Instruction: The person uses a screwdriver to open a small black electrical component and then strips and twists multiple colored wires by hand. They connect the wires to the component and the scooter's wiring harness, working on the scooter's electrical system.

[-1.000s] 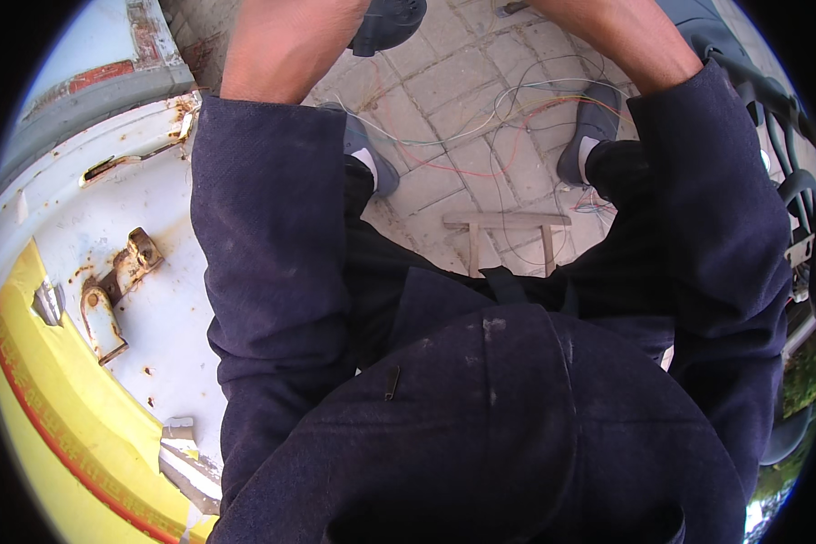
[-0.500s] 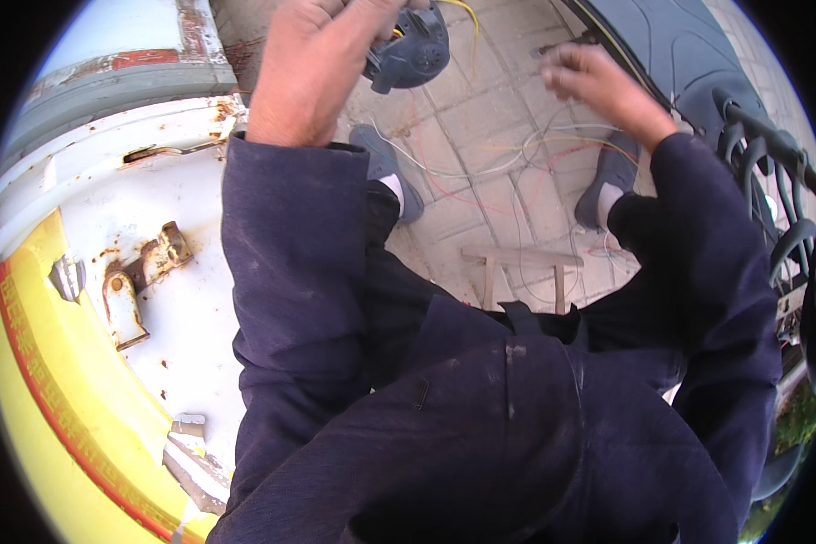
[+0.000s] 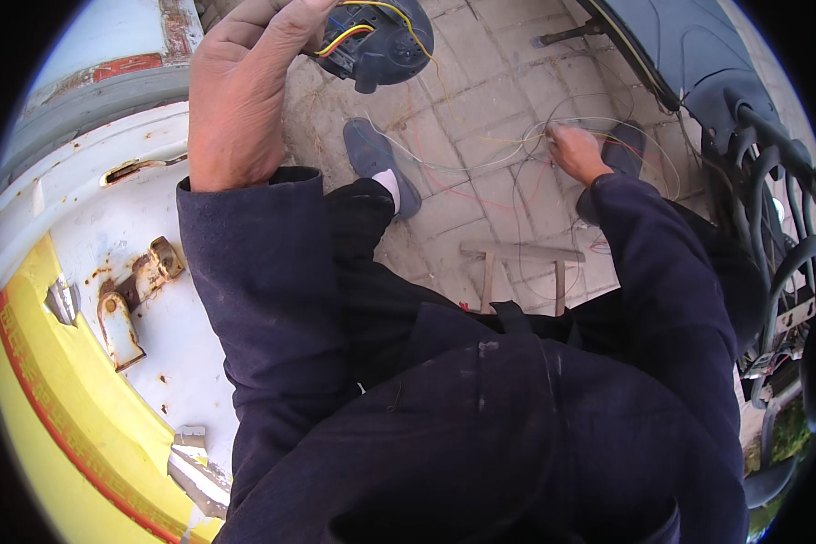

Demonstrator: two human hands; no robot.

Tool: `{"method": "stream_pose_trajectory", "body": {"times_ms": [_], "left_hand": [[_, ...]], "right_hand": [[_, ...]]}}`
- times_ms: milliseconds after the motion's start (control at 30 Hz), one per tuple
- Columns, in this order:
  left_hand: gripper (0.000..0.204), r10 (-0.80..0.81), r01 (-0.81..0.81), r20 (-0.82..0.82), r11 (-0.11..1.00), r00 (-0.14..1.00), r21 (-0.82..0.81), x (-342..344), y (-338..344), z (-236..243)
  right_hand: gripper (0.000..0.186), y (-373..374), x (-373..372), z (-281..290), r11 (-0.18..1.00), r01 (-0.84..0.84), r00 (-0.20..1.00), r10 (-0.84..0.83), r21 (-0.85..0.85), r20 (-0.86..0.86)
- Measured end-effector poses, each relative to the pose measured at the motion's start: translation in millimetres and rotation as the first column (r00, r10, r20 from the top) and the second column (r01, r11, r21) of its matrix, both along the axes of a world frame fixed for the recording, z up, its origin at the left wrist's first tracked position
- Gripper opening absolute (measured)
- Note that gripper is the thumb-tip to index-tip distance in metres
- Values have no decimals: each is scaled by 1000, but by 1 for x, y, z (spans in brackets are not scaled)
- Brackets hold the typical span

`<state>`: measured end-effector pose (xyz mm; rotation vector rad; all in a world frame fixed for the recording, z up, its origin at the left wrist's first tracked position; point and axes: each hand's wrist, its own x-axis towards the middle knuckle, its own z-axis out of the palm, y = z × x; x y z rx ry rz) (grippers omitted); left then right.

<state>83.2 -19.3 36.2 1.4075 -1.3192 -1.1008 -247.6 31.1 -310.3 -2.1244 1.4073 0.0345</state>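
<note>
My left hand [image 3: 245, 100] is closed on a round black plastic housing [image 3: 394, 54] at the top of the view. Yellow and red wires come out of its open side, and one thin yellow wire hangs off its edge. Lower and to the right, my right hand [image 3: 578, 152] is closed round a bunch of long thin wires [image 3: 533, 138]. White, yellow, red and dark strands loop from it over the paving and past my shoes. The fingertips of my left hand are partly cut off by the upper edge.
At left stands a white rusty panel [image 3: 190, 335] with a rusty hinge bracket [image 3: 122, 313] and a torn yellow sheet [image 3: 36, 363]. A small wooden stool [image 3: 521, 252] is between my legs on the brick paving [image 3: 462, 218]. A dark vehicle body [image 3: 671, 54] and black bars [image 3: 771, 181] line the right.
My right hand has moved down from above the wires and now grips them. My left hand has shifted left with the housing, which is turned so its wired side shows.
</note>
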Motion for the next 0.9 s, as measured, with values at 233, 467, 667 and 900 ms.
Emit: {"method": "stream_pose_trajectory", "body": {"times_ms": [233,467,667,900], "left_hand": [[33,-184,184,5,983,983,-18,30,-5,-8],[24,-68,58,-168,996,983,-66,49,-2,-17],[20,-26,19,-144,999,989,-50,29,1,-9],[20,-2,26,-332,997,943,70,24,0,-9]], "right_hand": [[21,-6,56,-29,988,-25,988,49,-154,149],[35,12,53,-64,979,-199,978,195,-51,-74],[19,14,46,-62,947,-289,952,269,-139,-147],[16,17,52,-60,971,-219,963,199,-96,-181]]}}
